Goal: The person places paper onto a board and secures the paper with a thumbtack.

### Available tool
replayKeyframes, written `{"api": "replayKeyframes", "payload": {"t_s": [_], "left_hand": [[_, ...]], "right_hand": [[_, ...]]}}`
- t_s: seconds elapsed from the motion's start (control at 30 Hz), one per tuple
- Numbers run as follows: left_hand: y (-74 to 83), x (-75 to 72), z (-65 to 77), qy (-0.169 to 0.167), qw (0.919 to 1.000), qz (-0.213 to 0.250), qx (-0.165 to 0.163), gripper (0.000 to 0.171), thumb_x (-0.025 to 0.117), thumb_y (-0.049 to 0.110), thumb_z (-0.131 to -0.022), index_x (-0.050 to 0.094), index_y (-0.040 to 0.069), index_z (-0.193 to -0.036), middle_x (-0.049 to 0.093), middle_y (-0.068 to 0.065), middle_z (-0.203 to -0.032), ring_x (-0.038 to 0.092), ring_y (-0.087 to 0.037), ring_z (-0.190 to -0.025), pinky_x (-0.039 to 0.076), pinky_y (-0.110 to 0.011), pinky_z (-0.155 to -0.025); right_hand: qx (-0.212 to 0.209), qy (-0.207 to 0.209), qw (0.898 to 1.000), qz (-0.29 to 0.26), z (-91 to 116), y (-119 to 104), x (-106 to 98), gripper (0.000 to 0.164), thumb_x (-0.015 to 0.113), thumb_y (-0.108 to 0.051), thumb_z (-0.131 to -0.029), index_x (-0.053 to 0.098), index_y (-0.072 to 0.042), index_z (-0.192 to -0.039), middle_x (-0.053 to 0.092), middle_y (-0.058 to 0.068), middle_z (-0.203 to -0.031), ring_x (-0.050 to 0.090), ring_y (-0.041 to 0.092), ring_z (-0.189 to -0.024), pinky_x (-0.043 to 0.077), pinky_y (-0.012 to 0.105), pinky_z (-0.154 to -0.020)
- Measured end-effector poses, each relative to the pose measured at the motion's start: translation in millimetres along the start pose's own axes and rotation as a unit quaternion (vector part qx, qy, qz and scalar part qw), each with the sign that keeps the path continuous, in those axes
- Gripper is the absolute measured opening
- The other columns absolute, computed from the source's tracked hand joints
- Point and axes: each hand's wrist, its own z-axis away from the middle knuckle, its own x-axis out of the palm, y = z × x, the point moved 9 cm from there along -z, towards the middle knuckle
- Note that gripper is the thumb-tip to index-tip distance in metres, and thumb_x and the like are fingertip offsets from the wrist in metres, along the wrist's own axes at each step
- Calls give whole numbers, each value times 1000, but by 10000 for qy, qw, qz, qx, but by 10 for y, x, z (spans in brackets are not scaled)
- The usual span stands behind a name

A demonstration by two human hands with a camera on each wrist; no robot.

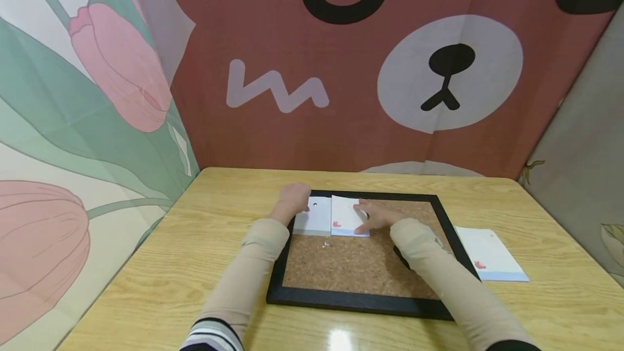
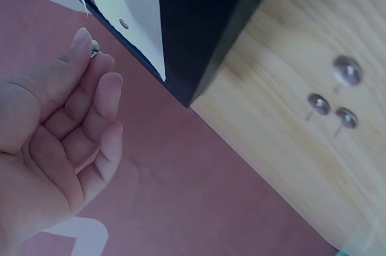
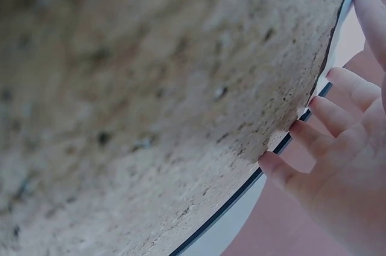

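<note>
A cork board [image 1: 356,270] in a black frame lies on the table. Near its upper left corner, my left hand [image 1: 294,199] pinches a thumbtack [image 2: 95,47] between thumb and forefinger, its head showing in the left wrist view. One white sheet [image 1: 312,222] lies at the board's upper left, with a tack [image 1: 314,205] near its top. Beside it is a second sheet [image 1: 345,213] with a pink print and blue lower edge. My right hand [image 1: 379,215] rests with spread fingers on that sheet's right side; fingertips also touch the cork in the right wrist view.
Several tacks [image 2: 347,70] lie on the wooden table left of the board. Small shiny bits [image 1: 325,244] sit on the cork below the sheets. Another printed sheet or pad [image 1: 492,256] lies right of the board. A patterned cloth [image 1: 292,140] hangs behind the table.
</note>
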Motion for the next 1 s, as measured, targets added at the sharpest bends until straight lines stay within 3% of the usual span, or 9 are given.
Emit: {"api": "replayKeyframes", "payload": {"t_s": [0.17, 0.53, 1.0], "left_hand": [[79, 9, -39, -33, 10000, -35, 54, 14, 72, 24, -76, 66, 11, -77, 62, -2, -84, 54, -15, -67, 46, -32, -53], [299, 49, -174, -135, 9992, 166, 352, 11, 65, 19, -83, 66, 12, -75, 61, 1, -77, 50, -12, -63, 44, -28, -51], [542, 96, -350, -287, 9986, 92, 437, 10, 62, 17, -85, 66, 15, -76, 62, 2, -84, 50, -13, -68, 43, -28, -55]], "right_hand": [[-17, 9, 10000, -21, -8, -11, 11, 77, 70, -36, -76, 36, -3, -136, 21, 19, -143, 17, 36, -130, 16, 52, -101], [-37, 85, 10000, -19, -6, -4, -1, 75, 70, -35, -76, 37, -2, -135, 22, 21, -142, 19, 37, -129, 17, 51, -101], [-205, -10, 9998, 66, -10, -17, 3, 75, 68, -36, -77, 36, -1, -135, 21, 22, -142, 18, 37, -129, 16, 49, -102]]}}
